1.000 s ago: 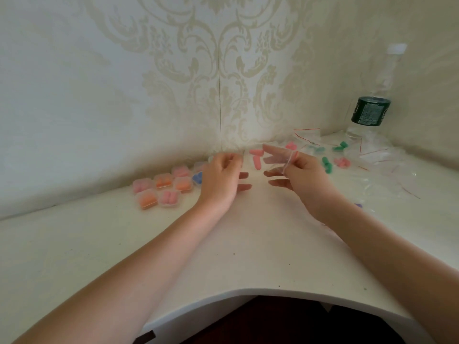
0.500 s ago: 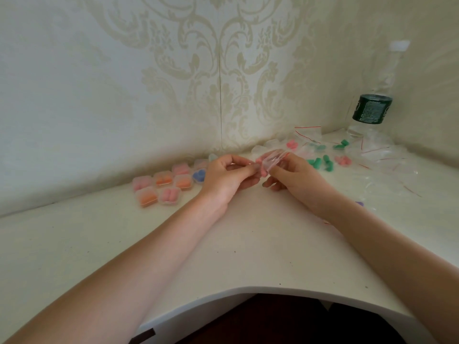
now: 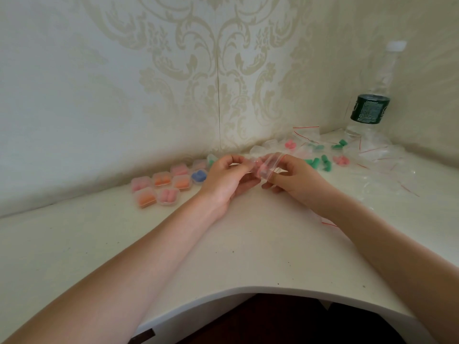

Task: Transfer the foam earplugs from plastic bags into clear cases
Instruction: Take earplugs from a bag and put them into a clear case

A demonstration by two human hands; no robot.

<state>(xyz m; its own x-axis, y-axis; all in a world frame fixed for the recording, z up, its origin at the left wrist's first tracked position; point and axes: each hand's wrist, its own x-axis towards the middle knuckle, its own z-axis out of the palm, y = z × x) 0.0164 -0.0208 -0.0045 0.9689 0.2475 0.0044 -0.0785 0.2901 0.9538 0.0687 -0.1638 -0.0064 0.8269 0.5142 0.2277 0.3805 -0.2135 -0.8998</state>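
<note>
Fingertips of the right hand (image 3: 293, 178) pinch a small plastic bag (image 3: 269, 165) holding pink earplugs (image 3: 261, 167); fingers of the left hand (image 3: 227, 177) curl in against the bag's other end, seemingly gripping it too. My reading: this is the emptying step, with the pair not yet out. Next, the bag's mouth must be parted and the plugs tipped or drawn out, then set into an open clear case; which case is not evident. Left of the bag lie the filled cases (image 3: 164, 188). Right of it, more bags and green plugs (image 3: 320, 162) crowd a water bottle (image 3: 370, 112). Toward the person, bare desk (image 3: 223, 249) runs to its curved edge, giving working room.
</note>
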